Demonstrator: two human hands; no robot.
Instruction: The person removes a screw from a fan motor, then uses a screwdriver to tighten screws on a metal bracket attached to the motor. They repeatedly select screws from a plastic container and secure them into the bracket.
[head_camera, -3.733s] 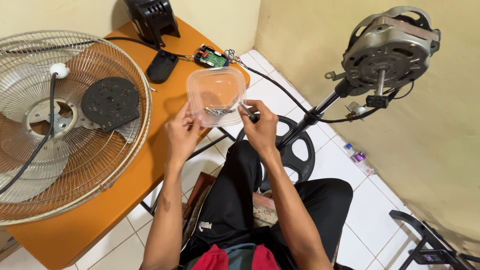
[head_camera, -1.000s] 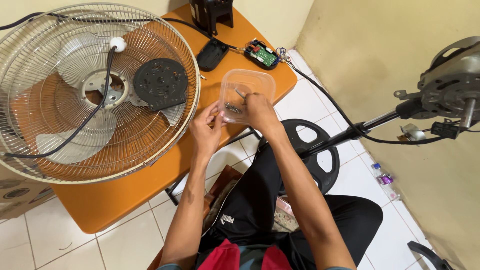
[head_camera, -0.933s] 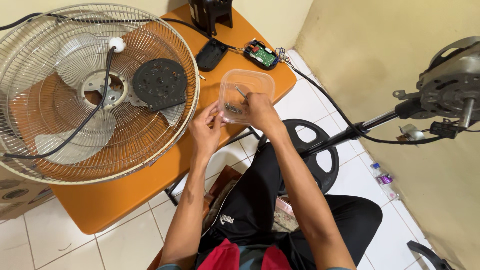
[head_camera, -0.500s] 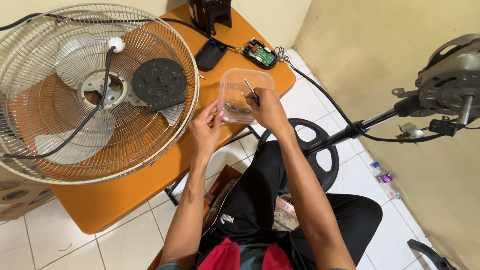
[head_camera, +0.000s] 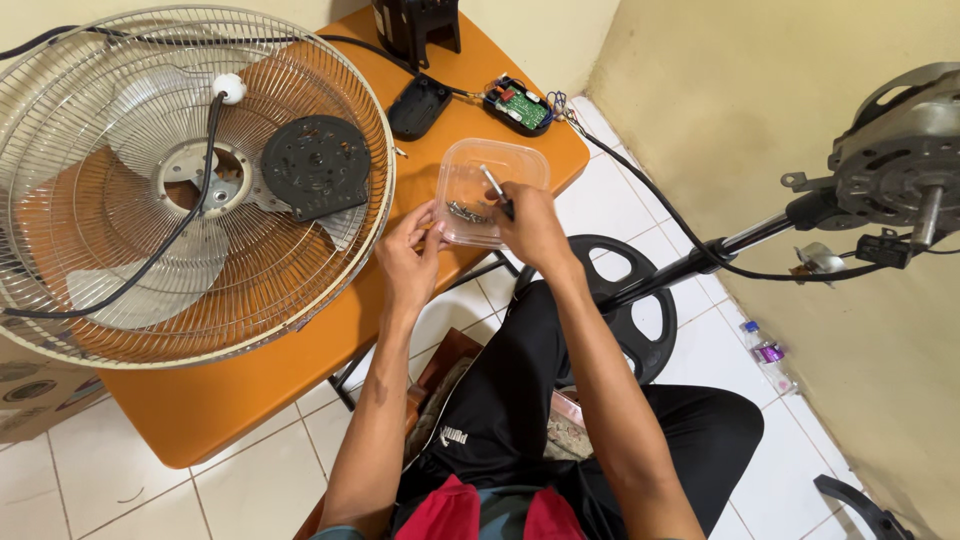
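At the orange table's (head_camera: 250, 400) edge, the left hand (head_camera: 408, 258) grips a clear square plastic tub (head_camera: 490, 190) of screws (head_camera: 466, 211); the right hand (head_camera: 528, 225) pinches a thin metal rod (head_camera: 492, 183) above it.

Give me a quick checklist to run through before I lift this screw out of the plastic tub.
1. Tub steadied: ok. The left hand grips the near edge of the clear plastic tub.
2. Part pinched: ok. The right hand holds a thin metal screw above the tub.
3. Spare screws contained: ok. The loose screws lie on the tub floor.
4. Tub supported: cannot tell. It sits at the orange table edge, possibly overhanging.
5. Fan grille out of the way: ok, apart from the tub.
6. Screw size match: cannot tell.
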